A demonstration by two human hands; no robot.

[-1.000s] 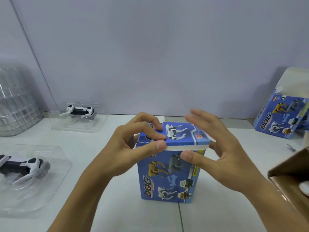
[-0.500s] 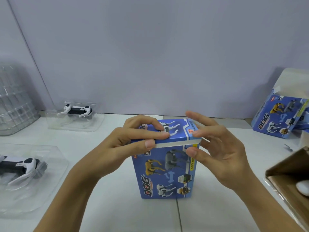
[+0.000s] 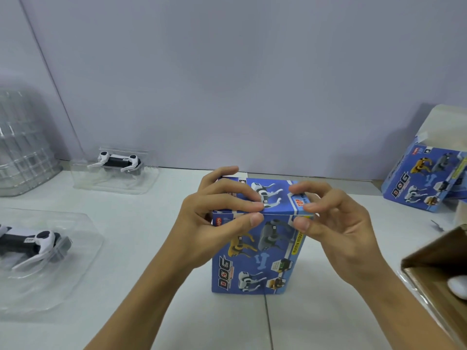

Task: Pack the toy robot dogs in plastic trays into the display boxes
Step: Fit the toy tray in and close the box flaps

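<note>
A blue display box (image 3: 255, 258) printed with robot dogs stands upright on the white table in front of me, its top flap folded down flat. My left hand (image 3: 214, 221) pinches the box's top front edge, fingers on the lid and thumb on the front face. My right hand (image 3: 333, 223) pinches the top right corner the same way. A white and black toy robot dog (image 3: 30, 246) lies in a clear plastic tray (image 3: 83, 263) at the left. A second toy dog (image 3: 118, 161) lies in its own tray (image 3: 149, 180) at the back left.
Another blue display box (image 3: 424, 183) with its flap open leans at the back right. A brown cardboard carton (image 3: 439, 271) juts in at the right edge. A stack of clear plastic trays (image 3: 22, 152) stands at the far left by the wall.
The top flap has gone from slightly raised, with a white edge showing, to pressed flat. Both hands stayed pinched along the lid's front edge.
</note>
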